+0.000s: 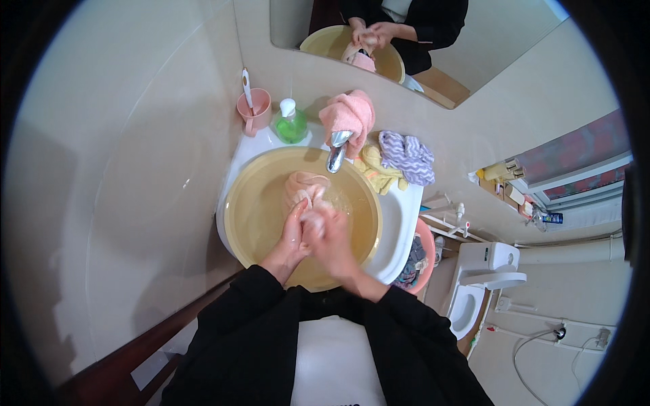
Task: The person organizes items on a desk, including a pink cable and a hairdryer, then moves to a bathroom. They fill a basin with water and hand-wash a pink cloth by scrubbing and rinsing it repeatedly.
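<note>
Over a yellow plastic basin [302, 157] of water, my left hand [290, 238] and my right hand [332, 246] meet with a wet pale-pink cloth [307, 183] gripped between them. A bunched whitish part of it shows between my fingers, and the rest hangs forward into the basin. My right hand is blurred, its fingers curled over the cloth. My left thumb lies along the cloth's near end. A chrome faucet [336, 155] reaches over the basin's far rim.
On the white washbasin [398, 223] stand a pink mug [255, 109] with a toothbrush, a green soap dispenser [291, 127] and folded yellow [378, 170] and purple cloths [408, 157]. A pink towel [348, 114] drapes the faucet. Rightward are a pink tub [426, 254] of laundry and a toilet [464, 309].
</note>
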A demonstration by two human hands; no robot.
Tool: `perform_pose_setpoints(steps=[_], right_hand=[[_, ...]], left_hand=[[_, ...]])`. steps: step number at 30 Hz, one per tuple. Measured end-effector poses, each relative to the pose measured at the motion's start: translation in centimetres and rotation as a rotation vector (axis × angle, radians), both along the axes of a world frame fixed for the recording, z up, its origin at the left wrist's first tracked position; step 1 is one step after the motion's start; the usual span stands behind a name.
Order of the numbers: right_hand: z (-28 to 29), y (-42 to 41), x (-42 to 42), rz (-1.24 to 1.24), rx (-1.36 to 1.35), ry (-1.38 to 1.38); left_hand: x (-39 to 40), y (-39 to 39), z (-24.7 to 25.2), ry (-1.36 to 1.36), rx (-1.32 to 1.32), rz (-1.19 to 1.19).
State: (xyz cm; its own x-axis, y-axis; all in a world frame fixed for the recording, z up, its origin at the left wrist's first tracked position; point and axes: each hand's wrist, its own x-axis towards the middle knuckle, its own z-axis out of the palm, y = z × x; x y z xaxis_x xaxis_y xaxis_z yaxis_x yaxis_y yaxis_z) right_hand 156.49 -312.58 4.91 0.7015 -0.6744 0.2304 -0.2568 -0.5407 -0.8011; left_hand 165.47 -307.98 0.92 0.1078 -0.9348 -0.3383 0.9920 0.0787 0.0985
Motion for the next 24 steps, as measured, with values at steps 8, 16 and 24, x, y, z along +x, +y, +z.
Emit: perform_pose_setpoints(steps=[8,16,24], right_hand=[[-2.1,-7.2,1.3,-0.381,0.033,0.118],[2.8,1.3,0.6,0.056,-0.224,0.095],[-1.2,-9.4,1.3,-0.360,0.341,-0.110]], left_hand=[[-2.9,-0.3,1.8,-0.078,0.156,0.123],[-1.1,-0.3,-2.0,-0.090,-0.197,0.072],[-1.2,-0.4,0.4,0.009,0.203,0.146]])
